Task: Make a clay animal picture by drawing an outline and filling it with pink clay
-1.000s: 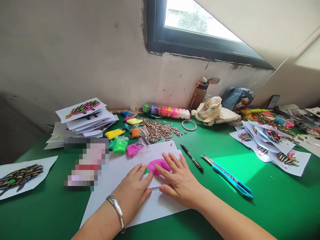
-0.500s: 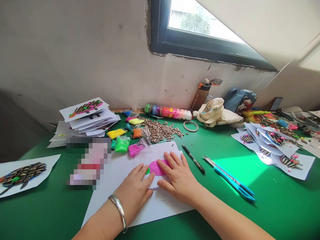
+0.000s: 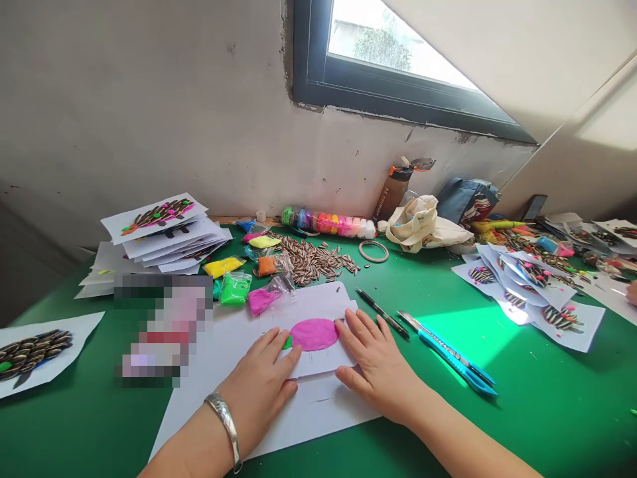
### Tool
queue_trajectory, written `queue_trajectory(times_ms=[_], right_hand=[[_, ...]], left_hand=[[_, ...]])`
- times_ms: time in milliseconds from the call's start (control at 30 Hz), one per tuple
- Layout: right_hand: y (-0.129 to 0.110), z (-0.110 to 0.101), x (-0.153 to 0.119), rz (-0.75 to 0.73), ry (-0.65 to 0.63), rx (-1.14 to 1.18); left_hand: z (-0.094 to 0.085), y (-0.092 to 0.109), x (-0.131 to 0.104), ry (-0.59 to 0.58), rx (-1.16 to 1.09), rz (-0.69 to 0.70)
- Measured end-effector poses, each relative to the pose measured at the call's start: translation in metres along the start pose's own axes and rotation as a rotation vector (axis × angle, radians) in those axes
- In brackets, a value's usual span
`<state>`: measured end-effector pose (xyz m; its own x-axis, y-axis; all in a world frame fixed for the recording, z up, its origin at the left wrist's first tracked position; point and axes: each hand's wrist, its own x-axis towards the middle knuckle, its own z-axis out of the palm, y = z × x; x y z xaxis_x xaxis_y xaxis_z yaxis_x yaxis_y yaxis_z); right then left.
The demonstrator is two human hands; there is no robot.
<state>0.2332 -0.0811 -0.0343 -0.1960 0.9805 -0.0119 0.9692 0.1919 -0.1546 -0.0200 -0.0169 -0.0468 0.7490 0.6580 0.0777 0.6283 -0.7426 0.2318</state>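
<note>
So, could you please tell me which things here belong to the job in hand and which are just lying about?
Part of it: pink oval, green piece, small sheet; probably seeds too.
Seemingly just lying about: bottle, tote, blue bag.

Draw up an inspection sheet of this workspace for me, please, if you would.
Surface: green table, partly sunlit.
Job's things: pink clay oval and green piece on small white sheet, over larger paper.
Clutter: seeds, clay packets, pen, cutter with blade showing.
Hands: left hand at the green piece; right hand at the oval's right end.
Cables: nothing seen.
Surroundings: scuffed wall, window; another person's hand at the right edge.
</note>
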Motion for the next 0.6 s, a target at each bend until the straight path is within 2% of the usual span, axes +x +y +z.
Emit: queue_trajectory(times_ms=[233, 400, 600], right_hand=[[-0.0072, 0.0016, -0.0001, -0.028, 0.079, -0.053], [-0.0094, -0.0009, -0.0022, -0.091, 0.063, -0.057], [-0.0107, 0.0001, -0.0033, -0.100, 0.114, -0.045]], left_hand=[[0.0002, 0.0001, -0.0011, 0.008, -0.007, -0.002], [-0.0005, 0.0011, -0.0002, 0.017, -0.001, 0.004], [-0.0008, 0.0012, -0.0004, 0.019, -0.005, 0.004]])
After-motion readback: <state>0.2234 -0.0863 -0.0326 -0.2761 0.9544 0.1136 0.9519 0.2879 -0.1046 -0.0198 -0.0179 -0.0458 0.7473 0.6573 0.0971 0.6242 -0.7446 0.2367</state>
